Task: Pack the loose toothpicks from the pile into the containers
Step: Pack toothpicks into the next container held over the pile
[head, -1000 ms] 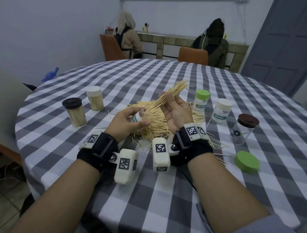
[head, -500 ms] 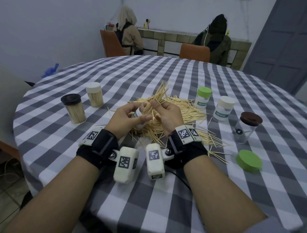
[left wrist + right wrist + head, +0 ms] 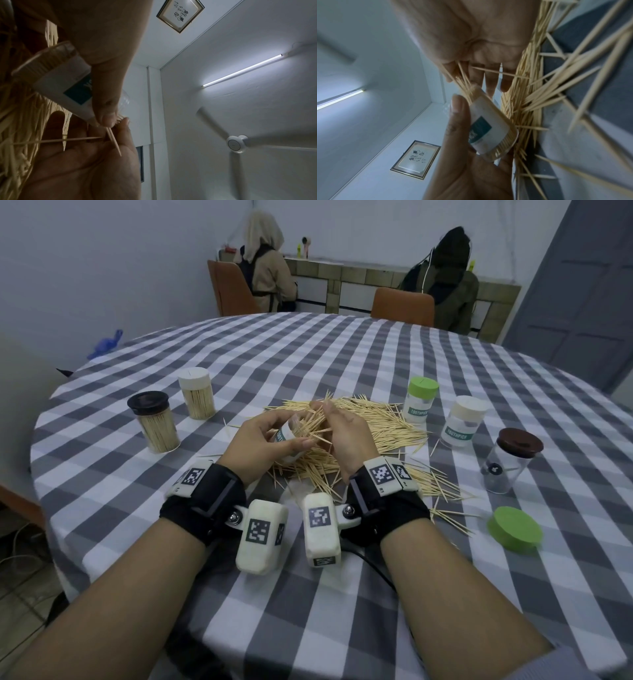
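Feeding bundle (image 3: pixel 313 424) into jar (image 3: pixel 286 436): left grip (image 3: pixel 263 445) curled round jar, right grip (image 3: pixel 342 436) pinching bundle; align tips with mouth first.

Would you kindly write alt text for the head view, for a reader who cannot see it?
Over a checked table, the left hand holds a tilted container while the right hand feeds toothpicks into its mouth, above a loose pile. Capped containers stand on both sides; a green lid lies near right.
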